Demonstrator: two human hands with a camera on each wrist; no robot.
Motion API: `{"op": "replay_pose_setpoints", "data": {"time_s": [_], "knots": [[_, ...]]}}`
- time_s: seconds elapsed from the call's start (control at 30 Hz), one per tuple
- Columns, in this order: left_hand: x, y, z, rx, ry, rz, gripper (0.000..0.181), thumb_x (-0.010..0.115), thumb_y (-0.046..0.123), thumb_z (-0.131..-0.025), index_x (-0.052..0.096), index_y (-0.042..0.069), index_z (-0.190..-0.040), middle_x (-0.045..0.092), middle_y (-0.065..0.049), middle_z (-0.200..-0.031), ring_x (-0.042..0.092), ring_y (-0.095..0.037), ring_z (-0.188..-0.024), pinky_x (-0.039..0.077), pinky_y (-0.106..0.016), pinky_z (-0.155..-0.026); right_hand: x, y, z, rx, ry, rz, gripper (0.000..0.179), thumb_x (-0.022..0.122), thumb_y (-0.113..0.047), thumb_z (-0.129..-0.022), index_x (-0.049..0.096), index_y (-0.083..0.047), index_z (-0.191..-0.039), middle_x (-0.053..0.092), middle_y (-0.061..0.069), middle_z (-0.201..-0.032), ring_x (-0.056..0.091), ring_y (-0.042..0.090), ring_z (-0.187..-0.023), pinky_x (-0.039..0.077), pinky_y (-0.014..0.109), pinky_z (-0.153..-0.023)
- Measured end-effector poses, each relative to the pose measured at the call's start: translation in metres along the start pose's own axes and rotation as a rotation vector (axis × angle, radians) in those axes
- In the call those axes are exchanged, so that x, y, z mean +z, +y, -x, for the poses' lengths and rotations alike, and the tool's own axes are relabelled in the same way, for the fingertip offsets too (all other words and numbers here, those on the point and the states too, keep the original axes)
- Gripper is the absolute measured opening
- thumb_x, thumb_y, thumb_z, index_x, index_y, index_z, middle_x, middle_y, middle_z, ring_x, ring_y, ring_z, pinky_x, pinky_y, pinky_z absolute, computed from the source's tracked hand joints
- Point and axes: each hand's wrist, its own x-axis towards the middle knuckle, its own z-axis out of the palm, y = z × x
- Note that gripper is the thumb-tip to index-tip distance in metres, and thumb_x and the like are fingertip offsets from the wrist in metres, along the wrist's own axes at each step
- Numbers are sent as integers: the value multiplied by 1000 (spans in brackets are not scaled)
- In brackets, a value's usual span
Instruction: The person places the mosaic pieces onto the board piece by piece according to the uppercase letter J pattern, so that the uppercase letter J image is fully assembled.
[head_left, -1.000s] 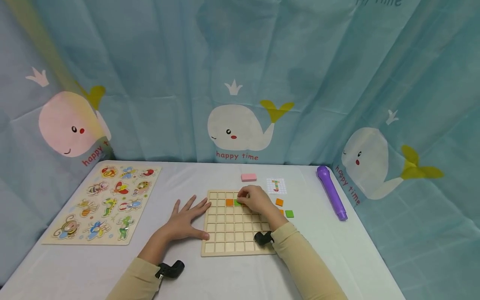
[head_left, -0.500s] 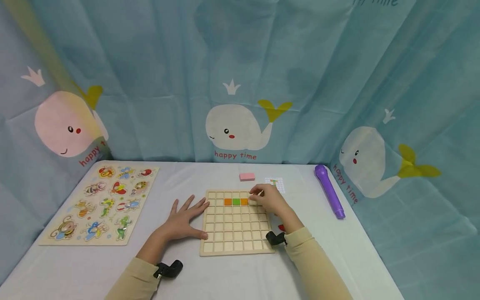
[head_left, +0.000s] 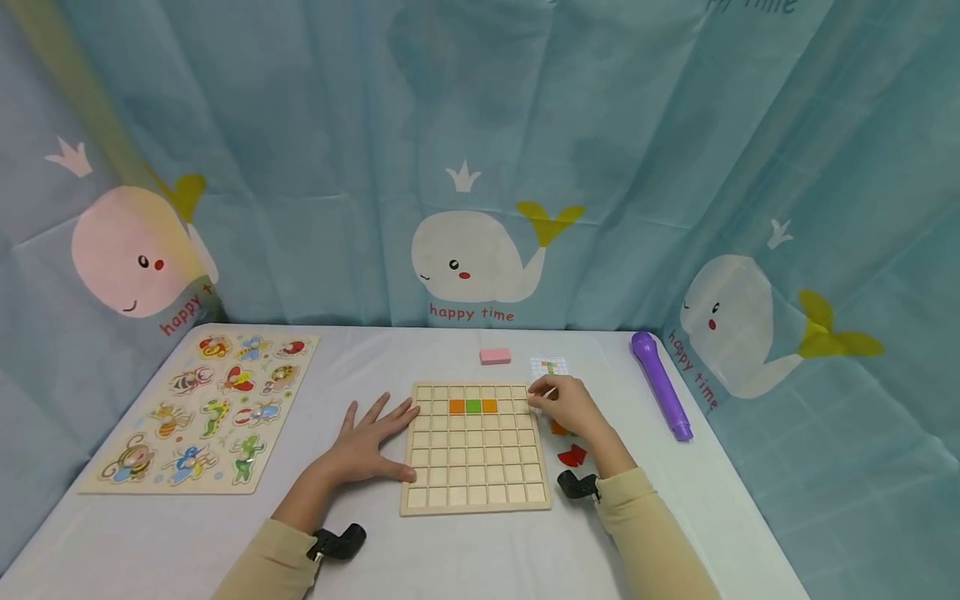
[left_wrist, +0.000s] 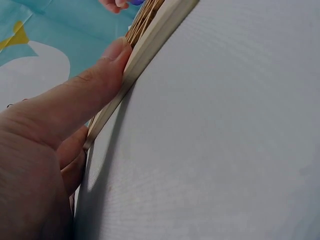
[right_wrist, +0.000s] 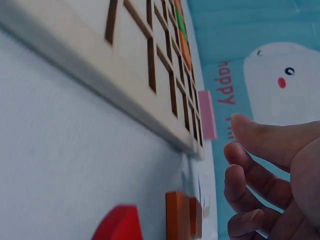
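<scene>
A wooden grid board (head_left: 477, 452) lies mid-table. One of its upper rows holds an orange tile (head_left: 457, 407), a green tile (head_left: 473, 406) and a second orange tile (head_left: 490, 406), side by side. Along the board's left edge my left hand (head_left: 363, 450) rests with fingers spread; in the left wrist view its thumb (left_wrist: 95, 77) touches the wooden rim. My right hand (head_left: 576, 410) hovers by the upper right corner, fingers loosely bent with nothing between them in the right wrist view. Partly under it are orange tiles (right_wrist: 177, 215) and red pieces (head_left: 572, 455).
Behind the right hand lies a small pattern card (head_left: 549, 366). A pink block (head_left: 495, 357) sits beyond the board, and a purple stick (head_left: 662, 387) lies at the right. At the left is an insect-picture puzzle board (head_left: 202, 408). A whale-print curtain (head_left: 330, 250) surrounds the table.
My right hand has moved right, off the tile row to the board's right edge, uncovering the second orange tile and then the red pieces. The left hand has stayed in place.
</scene>
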Motion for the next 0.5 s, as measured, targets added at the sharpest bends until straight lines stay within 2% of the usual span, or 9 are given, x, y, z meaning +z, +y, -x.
{"op": "replay_pose_setpoints", "data": {"time_s": [0.3, 0.5], "knots": [[0, -1, 0, 8, -2, -4, 115, 79, 74, -63, 37, 24, -158, 30, 1, -166, 9, -38, -156, -10, -70, -118, -10, 20, 7, 54, 13, 2, 17, 77, -22, -90, 75, -13, -105, 73, 0, -98, 64, 13, -81, 56, 27, -68], [-1, 0, 0, 12, -8, -6, 115, 78, 75, -63, 36, 24, -158, 29, 1, -166, 8, -39, -156, -10, -71, -118, -20, 30, 9, 90, 19, 22, 18, 78, -22, -89, 75, -13, -105, 73, 1, -100, 65, 16, -86, 56, 32, -75]]}}
